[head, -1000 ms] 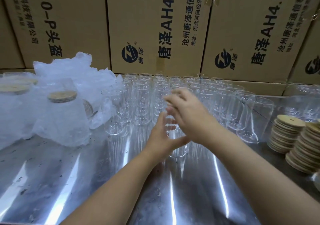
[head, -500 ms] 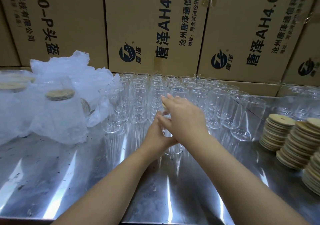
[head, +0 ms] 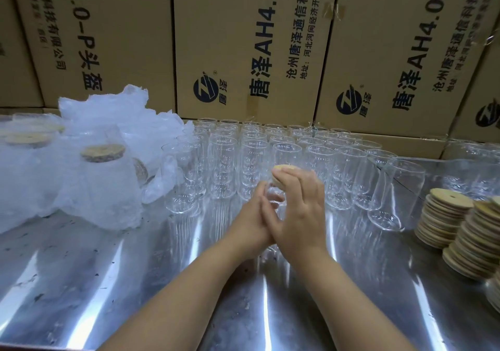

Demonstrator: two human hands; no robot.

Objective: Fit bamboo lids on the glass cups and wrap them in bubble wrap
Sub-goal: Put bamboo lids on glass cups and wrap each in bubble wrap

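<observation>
At the table's centre my left hand (head: 253,222) wraps around a clear glass cup (head: 273,202), mostly hidden behind both hands. My right hand (head: 300,207) lies over the cup's top and holds a round bamboo lid (head: 280,169) at its rim; only the lid's far edge shows above my fingers. Behind them stand several rows of empty glass cups (head: 254,150). Stacks of bamboo lids (head: 443,215) sit at the right. At the left stand lidded cups wrapped in bubble wrap (head: 102,188).
A shiny steel table (head: 108,283) carries everything. Large printed cardboard boxes (head: 243,47) form a wall right behind the cups. Loose bubble wrap (head: 116,112) is heaped at the back left. One cup (head: 395,191) leans at the right end of the rows.
The view has dipped slightly. My right hand has shifted on top of the cup, and the bamboo lid's edge now shows above its fingers. My left hand keeps its hold.
</observation>
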